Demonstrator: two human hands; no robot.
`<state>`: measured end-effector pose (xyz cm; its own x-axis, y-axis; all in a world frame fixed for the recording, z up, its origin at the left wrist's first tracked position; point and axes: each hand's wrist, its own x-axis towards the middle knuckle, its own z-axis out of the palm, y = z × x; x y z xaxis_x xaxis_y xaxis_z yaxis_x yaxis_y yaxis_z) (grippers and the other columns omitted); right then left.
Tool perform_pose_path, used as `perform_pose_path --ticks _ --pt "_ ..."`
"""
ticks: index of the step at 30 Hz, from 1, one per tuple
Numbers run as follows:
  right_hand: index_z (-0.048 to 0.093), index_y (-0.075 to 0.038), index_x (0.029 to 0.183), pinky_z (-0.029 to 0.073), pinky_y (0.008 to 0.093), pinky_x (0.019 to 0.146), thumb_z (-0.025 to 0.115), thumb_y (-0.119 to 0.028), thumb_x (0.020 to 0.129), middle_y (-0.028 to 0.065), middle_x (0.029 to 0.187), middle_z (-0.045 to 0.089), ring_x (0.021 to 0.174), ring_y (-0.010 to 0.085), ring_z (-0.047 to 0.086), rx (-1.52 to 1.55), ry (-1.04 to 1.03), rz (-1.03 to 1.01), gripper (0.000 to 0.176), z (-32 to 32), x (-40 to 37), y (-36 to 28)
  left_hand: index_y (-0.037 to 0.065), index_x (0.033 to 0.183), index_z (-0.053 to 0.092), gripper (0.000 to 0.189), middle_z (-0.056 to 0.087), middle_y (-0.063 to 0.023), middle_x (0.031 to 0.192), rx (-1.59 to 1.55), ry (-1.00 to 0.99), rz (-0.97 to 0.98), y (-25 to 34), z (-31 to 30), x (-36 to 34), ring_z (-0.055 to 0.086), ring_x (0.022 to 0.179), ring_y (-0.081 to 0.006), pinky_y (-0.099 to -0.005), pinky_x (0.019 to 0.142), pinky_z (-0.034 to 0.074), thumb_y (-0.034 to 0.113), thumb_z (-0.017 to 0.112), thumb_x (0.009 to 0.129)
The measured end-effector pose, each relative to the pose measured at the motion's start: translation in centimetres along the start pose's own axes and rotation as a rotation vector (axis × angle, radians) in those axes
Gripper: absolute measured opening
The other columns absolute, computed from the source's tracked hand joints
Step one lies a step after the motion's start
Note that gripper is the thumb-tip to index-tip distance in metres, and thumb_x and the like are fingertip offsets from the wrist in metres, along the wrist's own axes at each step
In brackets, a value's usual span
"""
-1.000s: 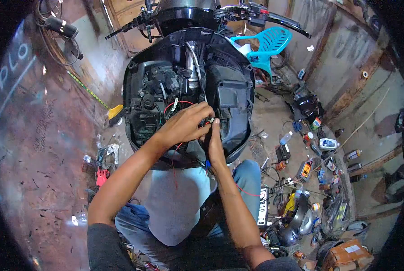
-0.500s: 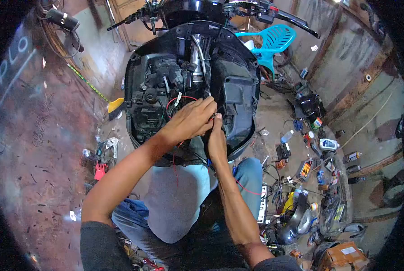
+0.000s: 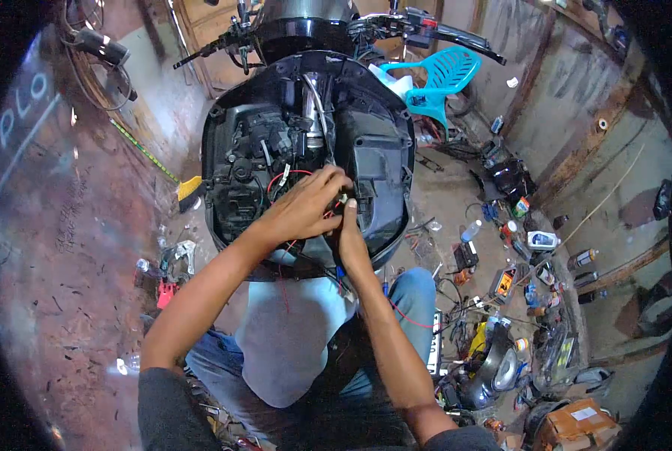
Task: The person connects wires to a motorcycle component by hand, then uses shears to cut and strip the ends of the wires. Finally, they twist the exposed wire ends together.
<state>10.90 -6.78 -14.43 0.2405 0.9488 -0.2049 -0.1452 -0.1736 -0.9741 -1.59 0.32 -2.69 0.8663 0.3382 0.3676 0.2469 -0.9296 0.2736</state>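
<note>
An opened black scooter front (image 3: 385, 161), its inner panels and wiring bared, stands before me. My left hand (image 3: 306, 204) reaches in from the left, fingers curled over the wiring near the middle. Close beside it, my right hand (image 3: 350, 239) is closed with its thumb up, its other fingers mostly hidden. Both hands grip wiring between them, where a small pale piece (image 3: 343, 199) and a bit of red show. A thin red wire (image 3: 279, 177) loops left of my left hand. Another red strand (image 3: 415, 321) runs over my right knee.
Handlebars (image 3: 456, 37) rise beyond the scooter front. A turquoise plastic chair (image 3: 442, 75) stands behind right. Bottles, tools and parts litter the floor at right, with a cardboard box (image 3: 580, 425) lower down. A yellow broom (image 3: 189, 188) leans by the left metal wall (image 3: 58, 248).
The view has shifted slightly, so the scooter sits a little left and lower. My left hand's fingers have shifted on the wiring, and the pale piece between my hands shows more.
</note>
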Motion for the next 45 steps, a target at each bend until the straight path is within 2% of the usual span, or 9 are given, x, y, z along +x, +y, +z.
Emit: perform_pose_path --ticks 5,8,9,12,19,23,31,39,45 --pt "0.058 0.007 0.142 0.039 0.0370 0.113 0.028 -0.057 0.113 0.0248 0.136 0.065 0.130 0.0313 0.058 0.022 -0.038 -0.133 0.076 -3.9 -7.8 -2.2 0.009 0.150 0.049 0.076 0.042 -0.0207 0.155 0.079 0.209 -0.104 4.3 -3.2 -3.8 0.046 0.144 -0.0389 -0.0465 0.121 0.037 0.015 0.081 0.081" --pt "0.059 0.004 0.144 0.037 0.0354 0.118 0.044 -0.037 0.114 0.0181 0.142 0.065 0.135 0.0257 0.057 -0.077 0.105 -0.313 0.053 -5.8 -13.0 -4.7 0.008 0.142 0.058 0.062 0.050 -0.0196 0.148 0.019 0.365 -0.248 7.2 -3.9 -8.2 0.049 0.140 -0.0391 -0.0463 0.119 0.040 0.012 0.079 0.083" --pt "0.059 0.001 0.146 0.038 0.0385 0.117 0.047 -0.041 0.111 0.0181 0.142 0.065 0.132 0.0258 0.059 -0.133 0.139 -0.362 0.057 -6.4 -13.7 -4.3 0.007 0.133 0.064 0.049 0.059 -0.0160 0.138 0.079 0.411 -0.321 8.5 -3.8 -9.5 0.054 0.132 -0.0375 -0.0452 0.112 0.045 0.010 0.077 0.086" --pt "0.062 0.004 0.141 0.047 0.0369 0.111 0.054 -0.030 0.109 0.0163 0.131 0.070 0.122 0.0236 0.065 0.055 0.179 -0.311 0.047 -7.6 -15.1 -2.0 0.008 0.125 0.068 0.040 0.063 -0.0111 0.129 0.108 0.392 -0.416 9.8 -1.5 -13.5 0.056 0.124 -0.0341 -0.0445 0.106 0.047 0.012 0.078 0.086" --pt "0.066 0.005 0.134 0.054 0.0327 0.096 0.053 -0.013 0.110 0.0085 0.109 0.072 0.101 0.0171 0.067 0.050 0.177 -0.297 0.033 -5.2 -17.8 -1.4 0.013 0.120 0.071 0.034 0.066 -0.0031 0.116 0.308 0.427 -0.504 10.5 2.4 -13.3 0.054 0.098 -0.0267 -0.0434 0.087 0.036 0.025 0.078 0.089" --pt "0.068 0.005 0.130 0.053 0.0304 0.093 0.056 -0.008 0.108 0.0071 0.106 0.071 0.098 0.0156 0.067 0.063 0.054 -0.224 0.029 -3.7 -19.1 -0.2 0.013 0.116 0.073 0.029 0.069 -0.0015 0.099 0.266 0.430 -0.667 10.3 2.5 -12.1 0.056 0.095 -0.0245 -0.0437 0.087 0.037 0.025 0.077 0.090" --pt "0.071 0.002 0.128 0.051 0.0323 0.097 0.059 -0.009 0.106 0.0131 0.110 0.071 0.102 0.0189 0.067 -0.272 0.164 -0.442 0.027 -0.9 -22.6 -0.3 0.006 0.101 0.075 0.013 0.071 -0.0069 0.082 -0.158 0.493 -0.625 13.5 -0.2 -12.0 0.063 0.075 -0.0229 -0.0403 0.073 0.046 0.018 0.071 0.097" --pt "0.070 0.002 0.124 0.051 0.0345 0.094 0.058 -0.016 0.108 0.0132 0.114 0.069 0.107 0.0217 0.066 -0.238 0.350 -0.441 0.027 -2.8 -18.6 -1.5 -0.004 0.115 0.069 0.024 0.070 -0.0116 0.090 -0.796 0.139 -0.817 17.3 3.0 -13.5 0.070 0.079 -0.0163 -0.0335 0.074 0.054 0.016 0.060 0.105" --pt "0.072 -0.001 0.124 0.050 0.0319 0.093 0.058 -0.019 0.109 0.0100 0.111 0.069 0.105 0.0189 0.064 -0.254 0.164 -0.332 0.028 -4.8 -16.9 -2.0 0.002 0.120 0.068 0.023 0.068 -0.0092 0.089 -0.803 0.258 -0.748 17.1 2.6 -13.9 0.066 0.077 -0.0137 -0.0327 0.073 0.053 0.018 0.055 0.109"
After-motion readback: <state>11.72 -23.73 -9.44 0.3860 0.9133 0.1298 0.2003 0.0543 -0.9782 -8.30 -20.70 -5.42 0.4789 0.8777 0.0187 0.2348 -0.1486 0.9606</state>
